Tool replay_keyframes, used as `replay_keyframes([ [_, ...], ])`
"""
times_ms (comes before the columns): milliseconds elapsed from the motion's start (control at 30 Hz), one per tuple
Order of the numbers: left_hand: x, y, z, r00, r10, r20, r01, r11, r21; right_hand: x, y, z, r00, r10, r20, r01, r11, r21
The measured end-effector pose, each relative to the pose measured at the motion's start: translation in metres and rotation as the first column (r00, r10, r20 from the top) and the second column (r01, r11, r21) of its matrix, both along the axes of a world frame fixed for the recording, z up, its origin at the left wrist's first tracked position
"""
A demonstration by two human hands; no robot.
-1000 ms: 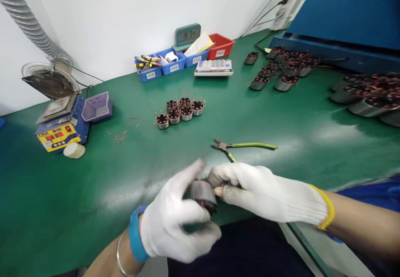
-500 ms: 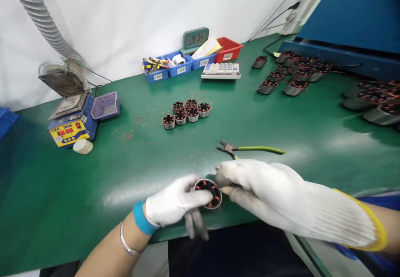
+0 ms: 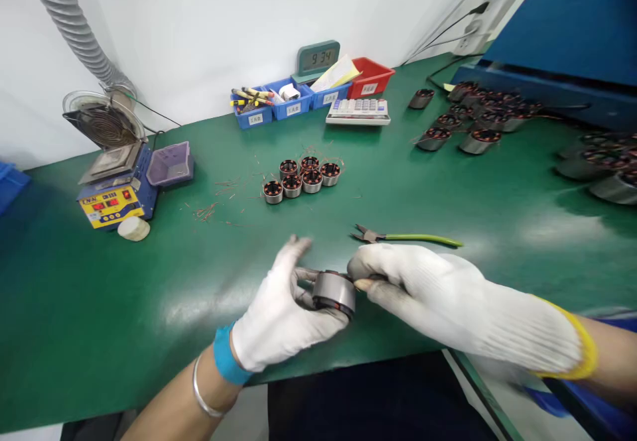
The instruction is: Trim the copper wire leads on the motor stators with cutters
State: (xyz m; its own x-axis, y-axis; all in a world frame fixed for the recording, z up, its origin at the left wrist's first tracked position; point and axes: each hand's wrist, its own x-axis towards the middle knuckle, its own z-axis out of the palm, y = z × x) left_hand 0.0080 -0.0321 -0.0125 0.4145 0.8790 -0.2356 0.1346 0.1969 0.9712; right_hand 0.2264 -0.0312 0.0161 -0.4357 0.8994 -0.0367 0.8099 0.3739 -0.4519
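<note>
A small grey metal stator (image 3: 334, 290) with copper windings is held between both gloved hands just above the green bench's front edge. My left hand (image 3: 281, 312) cups it from the left, thumb under it and fingers curled round its far side. My right hand (image 3: 438, 298) pinches its right edge with thumb and forefinger. Just behind my right hand, green-handled cutters (image 3: 405, 236) lie on the mat. Several finished stators (image 3: 301, 178) stand grouped at mid-table.
A yellow-and-blue solder pot (image 3: 113, 192) with a purple tray and a fume hose stands at the left. Blue and red bins (image 3: 308, 93), a clock and a calculator (image 3: 359, 111) line the back wall. More stators (image 3: 465, 123) lie at the right by a blue machine (image 3: 557, 43).
The stator has been turned in my hands, from its open wound face toward me to its grey side wall. My left hand's fingers rose around it. The camera shifted slightly.
</note>
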Motion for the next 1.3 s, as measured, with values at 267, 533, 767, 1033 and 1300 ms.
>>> replay_keyframes([
  [267,0.003,0.005,0.01,0.977,-0.15,0.153,0.185,0.95,-0.25,0.0,-0.011,-0.01,0.955,0.163,0.246,-0.275,0.793,0.543],
  [533,0.002,-0.004,-0.007,0.894,0.179,-0.412,0.213,0.638,0.74,-0.021,-0.017,-0.015,0.931,-0.232,-0.281,0.156,0.951,-0.266],
  [767,-0.005,0.0,-0.012,0.849,0.288,-0.443,0.219,0.572,0.79,-0.002,-0.024,-0.04,0.463,-0.575,-0.674,0.23,0.813,-0.535],
  [1033,-0.002,0.004,-0.013,0.817,0.063,-0.573,0.392,0.668,0.632,0.0,-0.017,-0.039,0.958,0.288,-0.015,-0.238,0.818,0.524],
  [1300,-0.007,0.015,-0.01,0.791,-0.031,-0.611,0.486,0.638,0.598,0.004,-0.007,-0.037,0.974,0.206,0.092,-0.22,0.956,0.193],
])
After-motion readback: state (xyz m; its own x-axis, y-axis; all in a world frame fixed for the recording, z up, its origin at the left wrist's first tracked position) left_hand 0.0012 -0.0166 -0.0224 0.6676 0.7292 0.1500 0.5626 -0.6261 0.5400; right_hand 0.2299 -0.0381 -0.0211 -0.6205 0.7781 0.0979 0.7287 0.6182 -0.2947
